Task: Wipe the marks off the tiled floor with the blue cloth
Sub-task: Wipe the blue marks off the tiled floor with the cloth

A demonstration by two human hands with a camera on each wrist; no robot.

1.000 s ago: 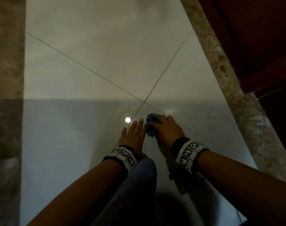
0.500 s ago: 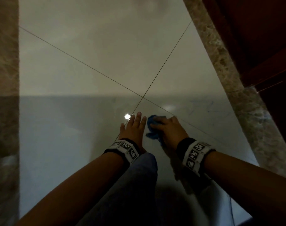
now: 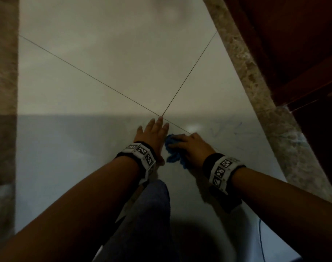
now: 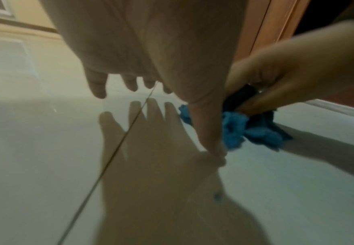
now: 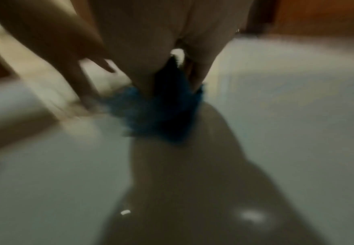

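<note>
Blue cloth (image 3: 173, 152) — bunched, no clear long axis — gripped by right hand (image 3: 191, 148); left hand (image 3: 152, 135) flat, fingers spread.

The right hand (image 3: 189, 148) now sits nearer the person than a second ago, and the blue cloth (image 3: 173, 152) under it is drawn back with it, so more bunched cloth shows beside the palm. The left hand (image 3: 153, 135) reaches further forward than before, its fingertips (image 3: 161, 120) now at the crossing of the grout lines (image 3: 162, 116).
</note>
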